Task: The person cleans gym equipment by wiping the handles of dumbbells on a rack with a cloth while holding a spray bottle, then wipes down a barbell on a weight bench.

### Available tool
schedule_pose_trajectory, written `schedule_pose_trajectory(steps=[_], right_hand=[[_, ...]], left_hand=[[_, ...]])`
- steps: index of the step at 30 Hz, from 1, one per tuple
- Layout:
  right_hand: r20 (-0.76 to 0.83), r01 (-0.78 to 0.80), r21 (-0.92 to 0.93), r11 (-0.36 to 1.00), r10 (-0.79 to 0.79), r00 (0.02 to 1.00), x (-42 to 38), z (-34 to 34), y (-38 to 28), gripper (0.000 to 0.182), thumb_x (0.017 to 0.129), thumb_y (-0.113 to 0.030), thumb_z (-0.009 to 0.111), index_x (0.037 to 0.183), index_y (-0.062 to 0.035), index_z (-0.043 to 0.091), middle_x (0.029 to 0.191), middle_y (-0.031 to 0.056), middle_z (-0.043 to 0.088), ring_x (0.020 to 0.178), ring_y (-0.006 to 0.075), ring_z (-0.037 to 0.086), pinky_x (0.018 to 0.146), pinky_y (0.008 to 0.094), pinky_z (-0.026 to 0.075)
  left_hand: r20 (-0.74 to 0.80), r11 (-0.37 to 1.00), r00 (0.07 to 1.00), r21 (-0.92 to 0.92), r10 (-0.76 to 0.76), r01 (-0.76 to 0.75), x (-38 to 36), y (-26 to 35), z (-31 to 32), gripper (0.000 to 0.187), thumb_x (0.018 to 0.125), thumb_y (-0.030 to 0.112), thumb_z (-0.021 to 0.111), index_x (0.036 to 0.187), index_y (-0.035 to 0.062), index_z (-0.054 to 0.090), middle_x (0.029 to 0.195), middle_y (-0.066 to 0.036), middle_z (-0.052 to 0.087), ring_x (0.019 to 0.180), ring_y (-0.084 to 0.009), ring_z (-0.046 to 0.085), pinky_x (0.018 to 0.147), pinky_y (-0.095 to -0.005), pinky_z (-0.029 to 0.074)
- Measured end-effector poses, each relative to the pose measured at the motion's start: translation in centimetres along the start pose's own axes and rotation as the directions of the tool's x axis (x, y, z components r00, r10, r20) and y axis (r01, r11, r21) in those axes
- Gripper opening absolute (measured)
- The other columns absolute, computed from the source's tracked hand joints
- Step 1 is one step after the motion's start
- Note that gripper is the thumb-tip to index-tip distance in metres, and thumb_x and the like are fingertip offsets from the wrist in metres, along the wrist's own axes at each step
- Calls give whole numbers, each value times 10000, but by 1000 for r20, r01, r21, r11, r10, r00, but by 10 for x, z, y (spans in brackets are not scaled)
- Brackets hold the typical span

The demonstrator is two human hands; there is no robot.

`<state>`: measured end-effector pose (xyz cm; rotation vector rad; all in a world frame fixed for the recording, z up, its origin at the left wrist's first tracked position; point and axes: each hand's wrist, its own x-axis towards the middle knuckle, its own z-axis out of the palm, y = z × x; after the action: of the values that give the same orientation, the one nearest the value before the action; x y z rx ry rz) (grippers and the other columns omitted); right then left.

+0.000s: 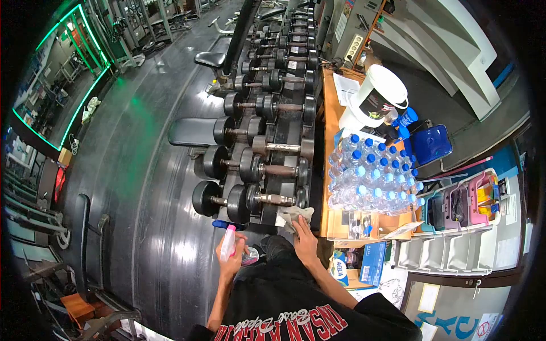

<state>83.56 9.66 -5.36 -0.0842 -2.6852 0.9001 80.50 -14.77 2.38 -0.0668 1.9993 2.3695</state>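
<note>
A spray bottle (228, 243) with a pink-and-white head and a clear body is in my left hand (232, 260), its fingers wrapped round the neck. My right hand (305, 241) presses a light grey cloth (296, 216) against the near end of the dumbbell rack (266, 216). Just beyond the cloth lies the closest dumbbell (276, 199), with black round heads and a worn metal handle. A second dumbbell (218, 200) sits to its left, on the lower tier. Part of the cloth is hidden under my right fingers.
Rows of black dumbbells run away from me. To the right, a wooden table (331, 102) bears several blue-capped water bottles (375, 176) and a white bucket (378, 94). A bench (196, 131) stands left of the rack, on dark flooring (136, 187).
</note>
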Motion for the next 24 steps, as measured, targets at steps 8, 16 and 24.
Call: schedule_pose_trajectory(steps=[8, 16, 24], right_hand=[[272, -468, 105, 877, 428, 862, 12, -18, -16, 396, 867, -9, 560, 1262, -20, 532, 1296, 192, 558, 1151, 305, 581, 922, 355, 480], [-138, 64, 147, 987, -44, 989, 111, -51, -44, 344, 818, 4, 523, 1160, 9, 563, 1185, 186, 608, 1167, 373, 535, 1039, 448, 393], [261, 407, -458, 790, -319, 911, 117, 1, -15, 138, 823, -160, 578, 905, -54, 614, 900, 151, 668, 968, 284, 642, 945, 413, 458]], left_hand=[[26, 999, 1000, -31, -5, 6, -2, -3, 3, 85, 906, 11, 582, 973, -41, 572, 873, -100, 635, 586, -128, 600, 559, -276, 494], [-2, 1000, 1000, 1, 13, -13, -8, -1, 1, 84, 904, 0, 577, 977, -42, 574, 878, -102, 637, 588, -128, 602, 568, -276, 499], [-81, 1000, 996, -13, 24, -25, -19, 6, -8, 89, 893, -20, 574, 979, -44, 575, 887, -112, 636, 591, -137, 606, 554, -280, 498]])
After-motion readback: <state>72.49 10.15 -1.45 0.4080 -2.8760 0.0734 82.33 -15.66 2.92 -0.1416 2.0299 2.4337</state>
